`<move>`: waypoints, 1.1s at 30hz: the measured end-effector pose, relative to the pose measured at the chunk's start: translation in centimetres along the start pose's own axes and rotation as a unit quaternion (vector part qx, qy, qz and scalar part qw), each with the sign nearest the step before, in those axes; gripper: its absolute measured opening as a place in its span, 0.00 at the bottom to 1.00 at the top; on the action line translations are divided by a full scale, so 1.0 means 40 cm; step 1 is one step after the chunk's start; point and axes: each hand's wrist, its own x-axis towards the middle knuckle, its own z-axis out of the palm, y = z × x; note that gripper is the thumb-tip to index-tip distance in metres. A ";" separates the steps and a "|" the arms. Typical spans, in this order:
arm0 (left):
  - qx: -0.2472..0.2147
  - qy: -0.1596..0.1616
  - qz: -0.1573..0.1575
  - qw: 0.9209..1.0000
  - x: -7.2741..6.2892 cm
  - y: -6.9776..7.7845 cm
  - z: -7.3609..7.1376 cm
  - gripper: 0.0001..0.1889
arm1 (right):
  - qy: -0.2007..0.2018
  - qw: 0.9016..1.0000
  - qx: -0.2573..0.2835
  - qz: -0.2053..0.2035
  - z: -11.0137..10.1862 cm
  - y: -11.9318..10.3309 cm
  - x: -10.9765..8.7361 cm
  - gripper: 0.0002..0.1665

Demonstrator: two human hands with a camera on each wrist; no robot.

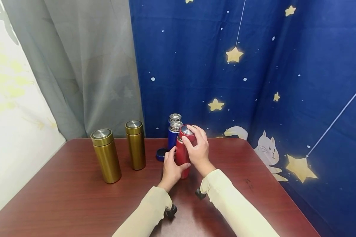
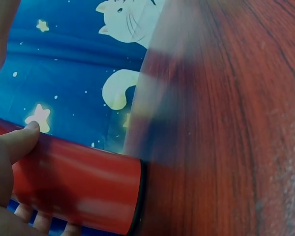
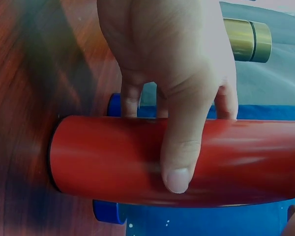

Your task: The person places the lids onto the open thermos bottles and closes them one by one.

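A red vacuum flask [image 1: 182,154] stands upright near the middle of the table. My left hand [image 1: 171,169] grips its body low down, with the thumb [image 3: 179,169] across the near side and the fingers round the far side. From above, my right hand [image 1: 198,146] holds the red lid [image 1: 187,130] with its steel top. A thin pale line shows between lid and body; I cannot tell whether the lid is seated. Just behind stand a blue flask [image 1: 172,135] with a bare steel mouth and another lidless flask [image 1: 175,117], mostly hidden.
A dark blue lid [image 1: 161,154] lies on the reddish wooden table [image 1: 62,197], left of the red flask. Further left stand two gold flasks with lids on, one nearer [image 1: 107,158] and one farther back [image 1: 135,146]. Grey and blue star-print curtains [image 1: 195,65] hang behind the table.
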 end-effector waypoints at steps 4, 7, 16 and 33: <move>-0.002 -0.009 0.001 1.000 -0.003 -0.002 -0.001 0.46 | -0.008 1.000 -0.011 -0.005 0.000 0.008 0.005 0.24; -0.006 -0.011 0.005 1.000 -0.006 -0.005 -0.002 0.46 | -0.016 1.000 -0.016 -0.007 -0.001 0.012 0.007 0.23; -0.015 -0.021 0.017 1.000 -0.006 -0.010 -0.004 0.46 | -0.040 0.999 -0.017 -0.006 -0.003 0.010 0.015 0.23; -0.033 -0.051 0.023 0.998 0.003 -0.013 -0.023 0.48 | -0.122 0.989 0.076 0.044 -0.029 0.035 0.011 0.24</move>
